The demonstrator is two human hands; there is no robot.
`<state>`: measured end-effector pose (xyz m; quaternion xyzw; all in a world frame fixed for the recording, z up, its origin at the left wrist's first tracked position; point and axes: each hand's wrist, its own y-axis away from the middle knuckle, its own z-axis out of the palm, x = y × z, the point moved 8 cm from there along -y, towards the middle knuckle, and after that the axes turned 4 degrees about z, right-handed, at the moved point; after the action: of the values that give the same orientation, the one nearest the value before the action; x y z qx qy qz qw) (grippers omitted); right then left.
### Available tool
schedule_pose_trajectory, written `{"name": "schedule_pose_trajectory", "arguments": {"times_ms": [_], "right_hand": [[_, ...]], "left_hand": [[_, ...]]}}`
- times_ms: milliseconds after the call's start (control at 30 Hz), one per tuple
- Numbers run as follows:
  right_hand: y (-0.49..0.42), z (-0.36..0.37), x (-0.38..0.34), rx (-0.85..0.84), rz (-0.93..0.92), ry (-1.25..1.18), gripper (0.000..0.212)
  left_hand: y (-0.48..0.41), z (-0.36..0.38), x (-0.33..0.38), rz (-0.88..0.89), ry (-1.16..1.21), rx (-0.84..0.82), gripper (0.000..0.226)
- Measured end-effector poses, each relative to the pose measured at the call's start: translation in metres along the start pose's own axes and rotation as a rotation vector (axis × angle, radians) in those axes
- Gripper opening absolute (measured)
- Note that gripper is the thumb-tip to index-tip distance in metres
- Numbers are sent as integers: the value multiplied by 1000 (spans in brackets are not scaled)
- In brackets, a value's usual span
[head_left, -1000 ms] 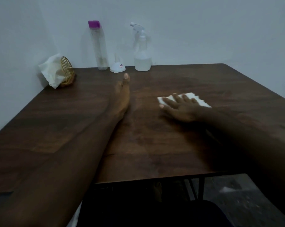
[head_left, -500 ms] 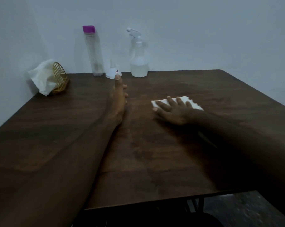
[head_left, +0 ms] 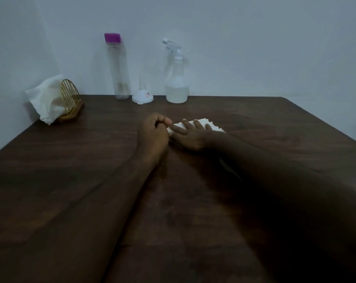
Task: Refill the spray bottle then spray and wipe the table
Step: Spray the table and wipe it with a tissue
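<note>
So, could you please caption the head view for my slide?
Right hand pressing a paper towel flat on the table.

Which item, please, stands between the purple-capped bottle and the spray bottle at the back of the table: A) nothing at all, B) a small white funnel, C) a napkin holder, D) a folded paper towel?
B: a small white funnel sits upside down on the table between the purple-capped bottle and the spray bottle.
</note>
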<state>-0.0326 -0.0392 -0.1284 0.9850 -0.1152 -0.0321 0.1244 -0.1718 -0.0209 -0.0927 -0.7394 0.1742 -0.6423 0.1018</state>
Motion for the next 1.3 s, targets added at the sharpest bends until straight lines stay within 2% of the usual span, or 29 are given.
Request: {"name": "schedule_pose_trajectory", "arguments": {"times_ms": [100, 267, 433, 500, 567, 667, 767, 833, 967, 1033, 1100, 1200, 1300], "right_hand": [[-13, -11, 31, 24, 115, -51, 64], [3, -8, 83, 28, 255, -56, 70], [55, 7, 74, -17, 177, -44, 75], [81, 20, 55, -25, 76, -7, 72], [109, 31, 48, -43, 2, 10, 69], [118, 28, 84, -41, 83, -26, 67], [109, 18, 127, -37, 302, -55, 76], [107, 18, 122, -39, 329, -64, 77], [145, 41, 70, -28, 104, -12, 74], [168, 49, 72, -23, 26, -18, 74], [172, 43, 109, -24, 101, -14, 81], [166, 30, 165, -40, 362, -57, 88], [165, 36, 135, -28, 339, -43, 75]], "left_hand": [[2, 0, -1, -8, -72, -51, 30], [4, 5, 0, -7, -22, -91, 36], [4, 14, 1, 19, -90, -163, 35], [9, 20, 10, 103, -172, -203, 30], [22, 28, 25, 272, -275, -276, 24], [42, 32, 43, 427, -319, -334, 20], [45, 25, 45, 406, -278, -328, 19], [45, 24, 45, 383, -289, -334, 18], [44, 25, 41, 362, -324, -334, 9], [43, 22, 40, 355, -331, -314, 10], [42, 19, 40, 356, -330, -284, 14], [44, 22, 42, 377, -322, -282, 22], [44, 25, 40, 365, -331, -308, 25]]}}
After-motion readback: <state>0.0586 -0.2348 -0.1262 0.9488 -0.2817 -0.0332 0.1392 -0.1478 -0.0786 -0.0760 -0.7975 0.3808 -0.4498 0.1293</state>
